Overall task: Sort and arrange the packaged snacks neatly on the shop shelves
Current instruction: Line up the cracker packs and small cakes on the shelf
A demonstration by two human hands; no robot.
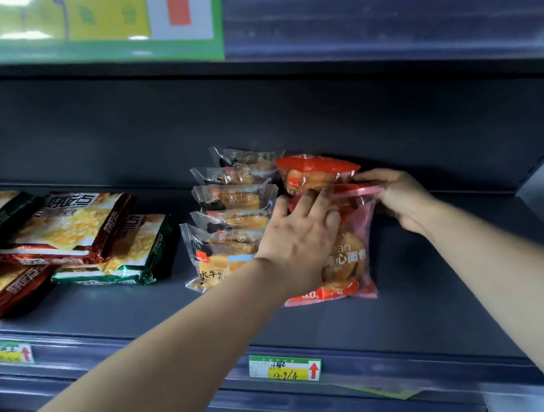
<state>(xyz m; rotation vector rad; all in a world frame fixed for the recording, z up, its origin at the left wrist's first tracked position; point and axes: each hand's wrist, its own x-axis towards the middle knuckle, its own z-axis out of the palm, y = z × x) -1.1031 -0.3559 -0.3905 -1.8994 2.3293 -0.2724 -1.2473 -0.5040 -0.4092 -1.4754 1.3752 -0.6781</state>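
Two hands on a pink bread packet, dark shop shelf.

Nearest, on the shelf's front rail: a green and yellow price tag (285,368) with a red arrow, and a second, blurred tag (7,354) at far left. On the shelf (425,307): a pink bread packet (353,261) lying flat, the left hand (297,236) spread open across its upper half, pressing but not gripping; the right hand (400,197) pinches the packet's top seam between thumb and fingers. Just beside it to the left, a row of clear bread packets (232,223), overlapping front to back. Behind the pink one, an orange packet (316,172) near the back wall. Far left, a loose pile of red and green snack bags (66,241).
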